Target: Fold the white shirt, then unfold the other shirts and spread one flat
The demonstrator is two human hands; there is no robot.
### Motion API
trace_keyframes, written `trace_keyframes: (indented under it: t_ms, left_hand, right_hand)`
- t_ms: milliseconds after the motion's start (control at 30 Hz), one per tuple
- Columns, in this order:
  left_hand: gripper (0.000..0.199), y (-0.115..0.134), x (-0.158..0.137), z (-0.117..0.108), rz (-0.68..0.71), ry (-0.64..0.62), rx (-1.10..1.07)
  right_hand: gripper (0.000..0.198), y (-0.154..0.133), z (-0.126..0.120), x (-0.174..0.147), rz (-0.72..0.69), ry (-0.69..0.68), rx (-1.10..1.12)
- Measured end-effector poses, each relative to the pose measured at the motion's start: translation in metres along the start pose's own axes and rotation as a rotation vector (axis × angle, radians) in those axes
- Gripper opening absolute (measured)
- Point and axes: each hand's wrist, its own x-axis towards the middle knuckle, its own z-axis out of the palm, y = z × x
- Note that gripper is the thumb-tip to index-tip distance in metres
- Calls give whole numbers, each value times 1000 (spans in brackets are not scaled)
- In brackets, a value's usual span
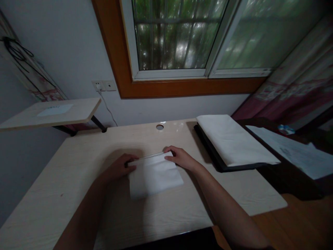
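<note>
A flat white folded sheet, paper or thin cloth, lies on the pale wooden desk; I cannot tell which material it is. At its far left corner, my left hand pinches the edge between thumb and fingers. My right hand grips the far right corner the same way, thumb on top and fingers behind the edge. The far edge shows more than one layer. The near edge rests free on the desk, partly in shadow.
Right of my hands, a white stack lies over a black layer. A raised shelf stands at the back left with a paper slip on it. The desk has a round cable hole. Beyond are a socket and a window.
</note>
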Motion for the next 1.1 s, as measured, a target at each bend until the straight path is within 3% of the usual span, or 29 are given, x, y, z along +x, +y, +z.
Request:
trace_keyframes:
  t_ms: [167,333,467,600,867,1100]
  left_hand:
    - [45,12,-1,0,-25,-15,136]
    - [33,20,-1,0,85,-16,191]
    - [30,26,-5,-5,169,-39,76]
    - [34,34,-8,-8,156,-83,-103]
    - [33,35,-3,-4,55,-69,-36]
    - [26,26,1,-9,68,17,23]
  right_hand:
    - [33,-2,-1,-2,1,-47,65]
    - [29,-16,-1,-5,4,-72,97]
    - [30,-30,-1,-9,0,-59,227]
    - [34,-31,1,-9,17,-40,349]
    - [27,1,11,4,87,48,133]
    - [24,1,11,6,97,130,-40]
